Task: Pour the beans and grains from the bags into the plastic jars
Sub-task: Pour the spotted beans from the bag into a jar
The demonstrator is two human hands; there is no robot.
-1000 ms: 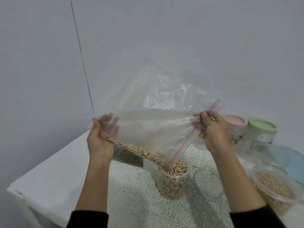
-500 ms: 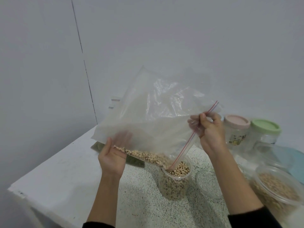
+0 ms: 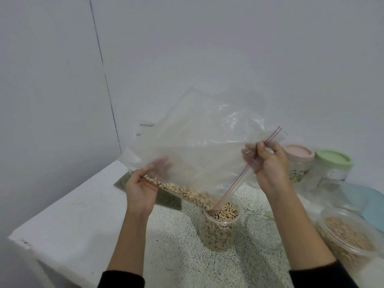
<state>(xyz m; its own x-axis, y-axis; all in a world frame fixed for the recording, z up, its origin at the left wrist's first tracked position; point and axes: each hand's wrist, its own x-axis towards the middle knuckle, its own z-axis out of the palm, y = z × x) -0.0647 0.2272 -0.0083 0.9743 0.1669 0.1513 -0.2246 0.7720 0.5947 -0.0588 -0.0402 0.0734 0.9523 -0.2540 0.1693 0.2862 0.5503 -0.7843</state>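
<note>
Two forearms come up from the bottom of the view, bare from wrist nearly to elbow. Each wears a black long sleeve pushed well back: the left sleeve (image 3: 121, 279) shows at about seven o'clock as a soft, rounded cuff of plain dark knit, and the right sleeve (image 3: 323, 276) at about five o'clock is the same cloth, its edge slanting across the arm. No print or stitching shows on either. The left hand (image 3: 141, 190) and right hand (image 3: 270, 165) are bare, with short, unpainted nails on the fingers that show.
</note>
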